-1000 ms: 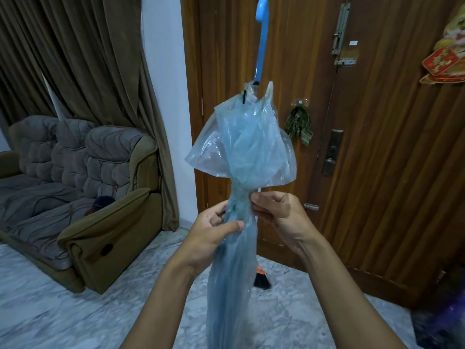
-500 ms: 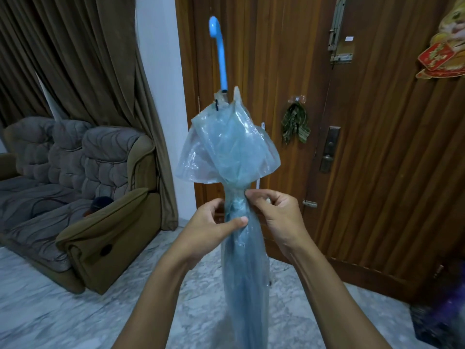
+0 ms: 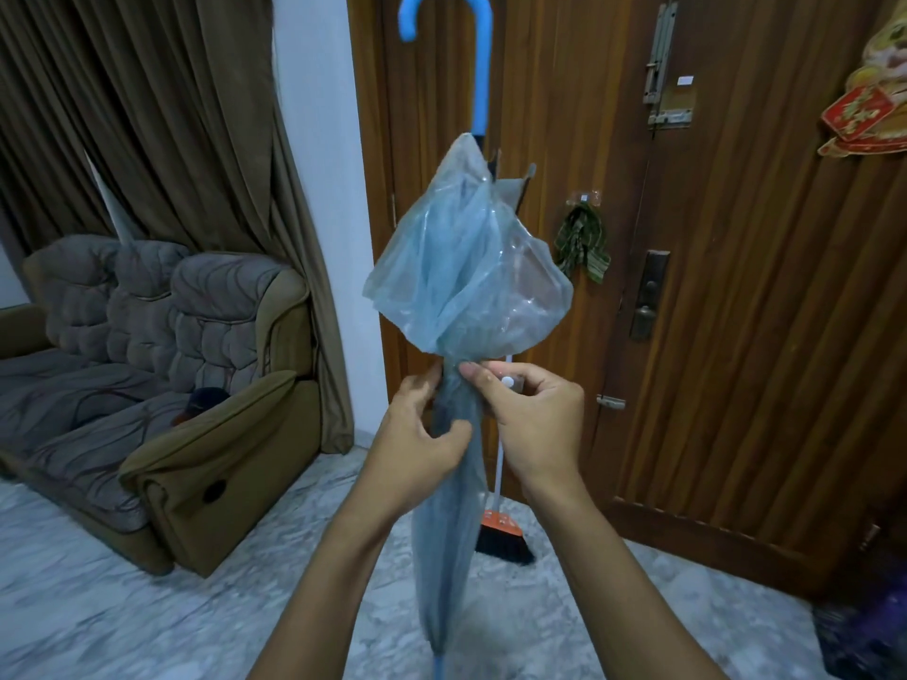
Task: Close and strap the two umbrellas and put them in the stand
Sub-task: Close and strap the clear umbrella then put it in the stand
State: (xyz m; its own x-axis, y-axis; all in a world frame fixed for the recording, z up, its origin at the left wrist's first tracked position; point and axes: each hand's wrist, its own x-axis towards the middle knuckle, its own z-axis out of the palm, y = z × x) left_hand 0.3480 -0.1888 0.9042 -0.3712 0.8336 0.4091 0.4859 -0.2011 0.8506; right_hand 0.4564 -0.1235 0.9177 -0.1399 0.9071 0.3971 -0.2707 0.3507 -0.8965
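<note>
Step, as judged: strapping 1 of 2 umbrellas. Umbrella (image 3: 466, 287) upright before door (image 3: 736, 336), handle (image 3: 478, 66) up, canopy bunched. Left hand (image 3: 417, 434) grips gathered waist; right hand (image 3: 535, 424) pinches strap (image 3: 508, 381) beside it. Next: wrap strap round, press snap. Stand unseen.

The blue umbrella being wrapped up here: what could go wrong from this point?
The umbrella bulges loose above the left hand gripping its waist, so folds could escape the fastening and spring out. The right hand pinches the white snap with fingertips only; it might slip free.
</note>
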